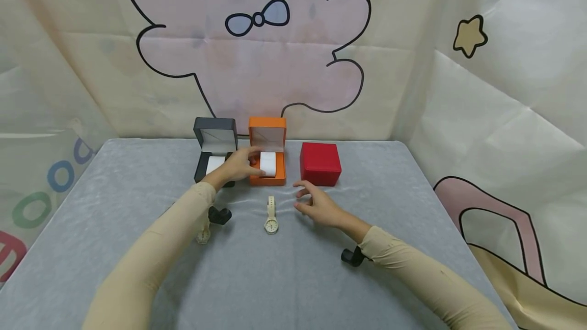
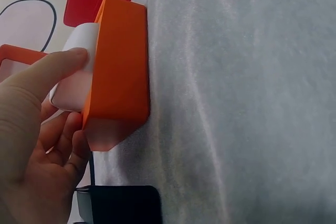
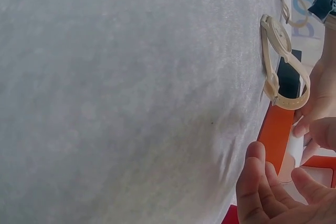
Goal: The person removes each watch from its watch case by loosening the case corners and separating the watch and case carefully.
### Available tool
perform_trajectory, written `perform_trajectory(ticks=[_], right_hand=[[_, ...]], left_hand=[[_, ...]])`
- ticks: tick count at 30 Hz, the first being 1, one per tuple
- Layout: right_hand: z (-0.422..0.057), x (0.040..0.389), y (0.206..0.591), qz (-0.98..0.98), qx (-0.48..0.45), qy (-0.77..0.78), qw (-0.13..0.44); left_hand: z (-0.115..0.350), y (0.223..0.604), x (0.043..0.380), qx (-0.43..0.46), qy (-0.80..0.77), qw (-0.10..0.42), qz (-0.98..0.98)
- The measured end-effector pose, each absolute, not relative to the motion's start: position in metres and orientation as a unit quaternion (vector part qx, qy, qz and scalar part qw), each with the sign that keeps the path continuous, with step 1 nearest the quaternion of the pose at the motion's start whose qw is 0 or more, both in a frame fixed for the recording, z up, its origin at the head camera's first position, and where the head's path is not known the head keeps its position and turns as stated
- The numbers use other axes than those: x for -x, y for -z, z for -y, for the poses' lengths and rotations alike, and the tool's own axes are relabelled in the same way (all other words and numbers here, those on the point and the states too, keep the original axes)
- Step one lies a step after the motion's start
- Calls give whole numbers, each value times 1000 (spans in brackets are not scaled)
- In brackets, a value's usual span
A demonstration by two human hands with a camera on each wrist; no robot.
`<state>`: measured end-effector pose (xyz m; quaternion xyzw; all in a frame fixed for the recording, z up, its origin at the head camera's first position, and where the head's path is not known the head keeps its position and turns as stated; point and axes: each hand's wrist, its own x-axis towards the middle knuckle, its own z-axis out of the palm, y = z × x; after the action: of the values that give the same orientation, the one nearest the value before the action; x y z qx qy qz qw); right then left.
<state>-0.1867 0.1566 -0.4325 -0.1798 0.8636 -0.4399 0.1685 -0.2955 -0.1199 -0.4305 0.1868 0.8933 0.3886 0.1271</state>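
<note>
My left hand (image 1: 237, 165) pinches the white watch cushion (image 1: 268, 164) in the orange watch box (image 1: 268, 182), whose lid stands raised. In the left wrist view the thumb (image 2: 67, 66) presses the cushion's near face, and the other fingers reach to its side and behind it. My right hand (image 1: 324, 209) is held over the cloth in front of the red box (image 1: 320, 164), its fingers loosely bent and holding nothing. A cream wristwatch (image 1: 271, 224) lies between the hands, its strap towards the orange box.
Left of the orange box stands a dark grey watch box (image 1: 215, 135) with its lid up and a white cushion (image 1: 214, 164) inside. Another pale watch (image 1: 204, 234) lies partly hidden by the left sleeve. A printed curtain (image 1: 312, 85) hangs behind the grey cloth-covered table (image 1: 257, 289).
</note>
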Motion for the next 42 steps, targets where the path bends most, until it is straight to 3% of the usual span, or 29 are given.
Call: perform_trajectory(ticks=[24, 42], right_hand=[[-155, 188, 437, -863, 172, 444, 169], [-152, 190, 435, -870, 171, 432, 167]], left_hand=[[112, 440, 300, -208, -347, 91, -910], [114, 435, 302, -215, -317, 97, -919]])
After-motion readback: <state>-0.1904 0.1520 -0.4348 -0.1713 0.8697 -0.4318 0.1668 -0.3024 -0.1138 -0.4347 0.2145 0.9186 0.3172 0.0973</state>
